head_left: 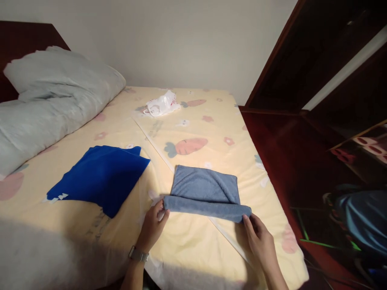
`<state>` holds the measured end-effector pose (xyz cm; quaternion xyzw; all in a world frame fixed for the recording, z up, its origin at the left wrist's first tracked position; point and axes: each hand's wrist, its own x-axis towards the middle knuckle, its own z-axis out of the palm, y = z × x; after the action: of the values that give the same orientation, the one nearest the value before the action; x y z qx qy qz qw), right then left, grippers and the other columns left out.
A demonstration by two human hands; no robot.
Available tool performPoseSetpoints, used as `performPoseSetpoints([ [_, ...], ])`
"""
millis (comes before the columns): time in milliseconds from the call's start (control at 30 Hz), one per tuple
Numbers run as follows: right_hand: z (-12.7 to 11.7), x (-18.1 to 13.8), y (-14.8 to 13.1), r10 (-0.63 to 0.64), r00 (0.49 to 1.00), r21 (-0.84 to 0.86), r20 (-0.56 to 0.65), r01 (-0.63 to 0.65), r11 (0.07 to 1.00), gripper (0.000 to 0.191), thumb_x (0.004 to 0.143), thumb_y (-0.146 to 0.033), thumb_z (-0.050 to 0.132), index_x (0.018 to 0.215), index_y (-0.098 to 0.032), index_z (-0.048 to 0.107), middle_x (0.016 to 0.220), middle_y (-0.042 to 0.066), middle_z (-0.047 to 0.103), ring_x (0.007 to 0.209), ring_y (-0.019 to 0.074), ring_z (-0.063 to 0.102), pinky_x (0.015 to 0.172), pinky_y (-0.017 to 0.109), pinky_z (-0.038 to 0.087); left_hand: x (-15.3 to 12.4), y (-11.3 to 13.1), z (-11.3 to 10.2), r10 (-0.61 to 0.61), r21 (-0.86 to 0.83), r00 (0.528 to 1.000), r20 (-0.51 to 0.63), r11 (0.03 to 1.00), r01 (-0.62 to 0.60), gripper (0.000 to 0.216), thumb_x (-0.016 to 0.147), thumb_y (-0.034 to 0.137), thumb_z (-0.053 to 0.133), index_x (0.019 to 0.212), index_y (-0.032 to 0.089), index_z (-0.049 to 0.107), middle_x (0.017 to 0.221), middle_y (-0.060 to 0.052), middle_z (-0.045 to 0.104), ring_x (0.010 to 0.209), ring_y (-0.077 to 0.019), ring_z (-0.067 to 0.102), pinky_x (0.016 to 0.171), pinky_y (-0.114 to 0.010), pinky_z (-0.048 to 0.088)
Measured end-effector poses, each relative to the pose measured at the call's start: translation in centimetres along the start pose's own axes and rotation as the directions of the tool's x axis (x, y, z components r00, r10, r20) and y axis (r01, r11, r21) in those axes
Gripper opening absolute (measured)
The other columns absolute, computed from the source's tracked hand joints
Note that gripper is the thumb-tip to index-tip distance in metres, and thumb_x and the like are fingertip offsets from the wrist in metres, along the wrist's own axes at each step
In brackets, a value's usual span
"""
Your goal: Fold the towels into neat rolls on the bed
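Observation:
A grey-blue towel [204,189] lies on the bed near its front right part, its near edge rolled or folded over into a thick band. My left hand [152,227], with a watch on the wrist, pinches the left end of that band. My right hand [260,239] grips the band's right end with closed fingers. A folded bright blue cloth [101,177] lies flat to the left, apart from both hands.
The bed carries a pale yellow sheet [193,125] printed with carrots. Grey pillows [51,96] lie at the back left. A crumpled white plastic bag [160,104] sits near the far edge. A dark wooden cabinet [317,72] and dark red floor are to the right.

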<state>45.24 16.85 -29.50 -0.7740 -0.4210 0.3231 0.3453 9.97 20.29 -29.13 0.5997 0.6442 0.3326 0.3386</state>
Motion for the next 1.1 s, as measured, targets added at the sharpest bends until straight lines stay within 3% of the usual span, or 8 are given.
performPoseSetpoints([
  [200,-1.4,-1.0,-0.6,0.039,0.999,-0.114,-0.021,-0.041,0.993,0.059,0.082,-0.073,0.047,0.104,-0.023,0.068,0.099,0.008,0.075,0.09,0.0286,0.067,0.076,0.035,0.05,-0.3,0.5,0.0,-0.043,0.173,0.996,-0.077,0.983,0.056,0.035,0.093,0.049,0.049,0.093,0.02,0.069,0.077,-0.002,0.069,0.073,-0.0185,0.063,0.069,-0.028,0.047],
  [333,-1.8,-1.4,-0.1,0.08,0.997,-0.155,-0.018,-0.081,0.985,0.059,0.082,-0.072,0.047,0.103,-0.023,0.071,0.107,0.01,0.074,0.103,0.0332,0.066,0.083,0.039,0.049,-1.0,0.7,0.1,-0.012,0.158,0.998,-0.066,0.987,0.022,0.034,0.093,0.048,0.047,0.086,0.02,0.064,0.077,-0.002,0.066,0.07,-0.0172,0.061,0.068,-0.027,0.045],
  [433,-1.5,-1.2,0.5,0.125,0.992,-0.085,-0.033,-0.127,0.988,0.059,0.081,-0.071,0.048,0.108,-0.023,0.071,0.118,0.01,0.072,0.117,0.0347,0.061,0.094,0.042,0.047,-1.4,0.7,0.2,0.006,0.131,0.996,-0.085,0.991,0.005,0.037,0.094,0.05,0.046,0.074,0.021,0.055,0.067,0.001,0.059,0.065,-0.0154,0.058,0.065,-0.025,0.044],
  [567,-1.1,-0.7,1.0,0.178,0.983,0.048,-0.036,-0.176,0.983,0.059,0.078,-0.071,0.054,0.106,-0.023,0.071,0.121,0.01,0.071,0.123,0.0325,0.058,0.102,0.04,0.044,-1.2,0.8,0.5,-0.099,-0.034,0.992,-0.075,0.995,0.097,0.043,0.091,0.057,0.048,0.066,0.023,0.043,0.057,0.006,0.048,0.058,-0.0136,0.056,0.059,-0.023,0.044],
  [733,-0.4,-0.2,0.8,0.152,0.988,0.131,-0.039,-0.145,0.981,0.058,0.076,-0.071,0.056,0.101,-0.021,0.069,0.111,0.008,0.074,0.114,0.0305,0.063,0.093,0.035,0.05,-0.3,0.4,1.1,-0.208,-0.255,0.978,-0.028,0.947,0.195,0.05,0.084,0.067,0.051,0.066,0.023,0.038,0.06,0.006,0.043,0.06,-0.0134,0.052,0.062,-0.024,0.051],
  [867,0.1,-0.3,-0.1,0.098,0.993,0.176,-0.06,-0.086,0.981,0.054,0.076,-0.068,0.06,0.098,-0.018,0.068,0.105,0.009,0.074,0.103,0.0276,0.065,0.088,0.033,0.051,0.3,0.1,1.3,-0.209,-0.263,0.973,-0.097,0.949,0.177,0.044,0.083,0.061,0.058,0.07,0.02,0.048,0.062,0.005,0.047,0.062,-0.0125,0.05,0.06,-0.022,0.045],
  [1000,-0.2,-0.7,-0.9,0.111,0.979,0.281,-0.173,-0.059,0.958,0.059,0.071,-0.065,0.068,0.105,-0.017,0.065,0.101,0.009,0.072,0.101,0.0274,0.065,0.085,0.034,0.053,0.2,0.3,0.8,-0.188,-0.273,0.962,-0.199,0.953,0.13,0.039,0.08,0.055,0.065,0.069,0.019,0.053,0.061,0.005,0.049,0.061,-0.012,0.05,0.058,-0.021,0.041],
  [1100,-0.5,-0.8,0.0,0.115,0.976,0.296,-0.187,-0.056,0.954,0.059,0.069,-0.062,0.069,0.109,-0.019,0.062,0.093,0.006,0.07,0.092,0.0251,0.066,0.076,0.032,0.054,-0.5,0.2,0.3,-0.21,-0.241,0.969,-0.13,0.955,0.174,0.038,0.081,0.052,0.064,0.065,0.021,0.047,0.056,0.007,0.044,0.055,-0.0116,0.048,0.053,-0.021,0.039],
])
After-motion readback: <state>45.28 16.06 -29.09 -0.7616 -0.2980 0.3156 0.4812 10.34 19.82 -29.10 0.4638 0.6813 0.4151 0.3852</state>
